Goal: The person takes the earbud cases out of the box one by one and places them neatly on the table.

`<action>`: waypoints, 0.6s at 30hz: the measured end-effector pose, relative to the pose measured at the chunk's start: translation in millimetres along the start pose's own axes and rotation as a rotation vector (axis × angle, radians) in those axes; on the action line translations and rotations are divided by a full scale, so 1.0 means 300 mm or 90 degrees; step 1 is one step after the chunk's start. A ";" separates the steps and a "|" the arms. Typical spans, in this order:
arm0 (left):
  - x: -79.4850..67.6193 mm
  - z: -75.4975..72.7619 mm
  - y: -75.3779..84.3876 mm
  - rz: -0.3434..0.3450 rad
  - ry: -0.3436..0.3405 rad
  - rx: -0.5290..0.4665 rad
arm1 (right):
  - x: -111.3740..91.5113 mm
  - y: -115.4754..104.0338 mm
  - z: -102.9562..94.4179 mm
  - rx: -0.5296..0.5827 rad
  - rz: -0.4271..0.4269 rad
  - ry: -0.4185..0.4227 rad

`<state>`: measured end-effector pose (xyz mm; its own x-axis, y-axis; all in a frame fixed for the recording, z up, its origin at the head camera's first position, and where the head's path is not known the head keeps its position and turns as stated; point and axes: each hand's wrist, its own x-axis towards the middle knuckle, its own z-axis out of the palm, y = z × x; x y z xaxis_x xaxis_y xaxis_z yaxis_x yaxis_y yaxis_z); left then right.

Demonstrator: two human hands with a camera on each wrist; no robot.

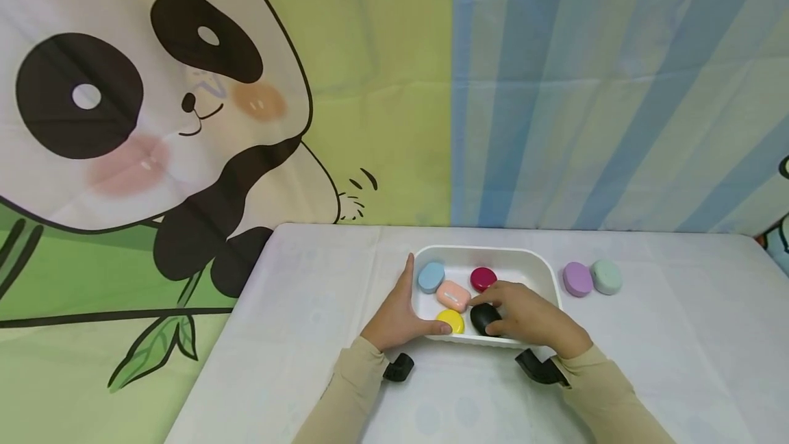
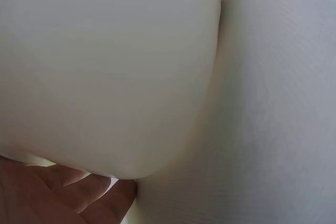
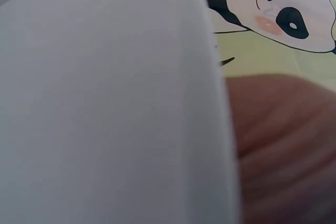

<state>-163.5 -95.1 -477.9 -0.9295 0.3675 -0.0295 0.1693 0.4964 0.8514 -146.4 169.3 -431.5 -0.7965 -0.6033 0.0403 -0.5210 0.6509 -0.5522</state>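
A white rectangular tray point(image 1: 524, 260) stands on the table with several small smooth rounded pieces in it. My left hand point(image 1: 399, 317) holds the tray at its left end, thumb over the front rim near a yellow round piece point(image 1: 452, 321). In the left wrist view its fingers point(image 2: 86, 192) lie against the tray's outer wall point(image 2: 115, 77). Inside the tray, my right hand point(image 1: 524, 314) pinches a black oval piece point(image 1: 483, 317) between thumb and fingers. Close by are a pink piece point(image 1: 453, 295), a red one point(image 1: 483, 279) and a light blue one point(image 1: 431, 277).
To the right of the tray, a purple piece point(image 1: 577, 279) and a pale green piece point(image 1: 607, 277) sit side by side on the white-covered table point(image 1: 690, 334). Behind the table hangs a printed cloth point(image 1: 382, 88) with a panda. Black wrist mounts point(image 1: 399, 367) hang below both wrists.
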 end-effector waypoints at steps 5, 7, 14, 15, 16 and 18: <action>-0.003 -0.003 0.005 -0.004 -0.005 -0.006 | 0.004 0.004 0.000 0.015 -0.035 -0.016; -0.003 -0.004 0.007 -0.004 -0.006 -0.007 | 0.006 0.005 0.001 0.013 -0.030 -0.024; 0.000 -0.003 0.005 -0.002 -0.005 0.003 | 0.013 0.011 0.008 -0.004 -0.010 -0.029; 0.000 -0.003 0.004 -0.002 -0.005 0.004 | 0.012 0.011 0.010 -0.005 -0.008 -0.027; 0.000 -0.003 0.004 -0.002 -0.005 0.005 | 0.012 0.011 0.011 -0.005 -0.008 -0.026; 0.000 -0.003 0.003 -0.002 -0.005 0.006 | 0.011 0.011 0.013 -0.007 -0.010 -0.022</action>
<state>-163.6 -95.5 -476.7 -0.9276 0.3717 -0.0369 0.1690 0.5057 0.8460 -149.6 167.5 -436.5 -0.7772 -0.6289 0.0202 -0.5371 0.6464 -0.5418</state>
